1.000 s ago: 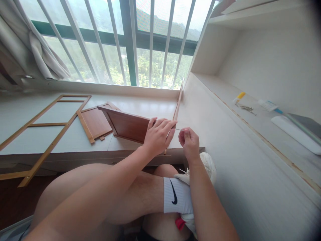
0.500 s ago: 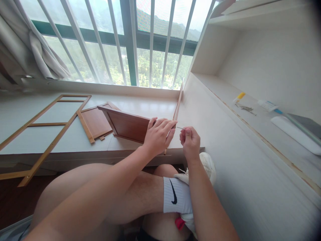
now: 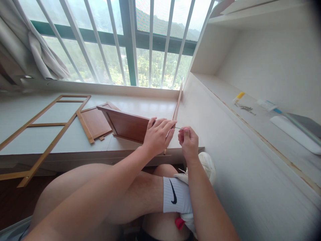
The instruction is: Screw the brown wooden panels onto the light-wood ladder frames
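Observation:
My left hand (image 3: pixel 157 136) wraps over the right end of a brown wooden panel (image 3: pixel 125 124) that stands tilted on the white window ledge (image 3: pixel 62 140). My right hand (image 3: pixel 187 143) is closed in a pinch on a thin metal pin or screw (image 3: pixel 178 128), its tip close to my left fingertips at the panel's edge. A thin wooden strip (image 3: pixel 177 106) leans along the white cabinet side just behind both hands.
A light wooden frame (image 3: pixel 42 127) and a flat brown panel (image 3: pixel 96 122) lie on the ledge at left. Loose screws (image 3: pixel 244 108), a glue tube (image 3: pixel 268 105) and a yellow-capped item (image 3: pixel 238 97) sit on the white shelf at right. My crossed legs and white sock (image 3: pixel 177 199) fill the foreground.
My right hand drew the pin slightly away from the panel, then brought it back left toward my left fingertips. My left hand and the panel stayed put.

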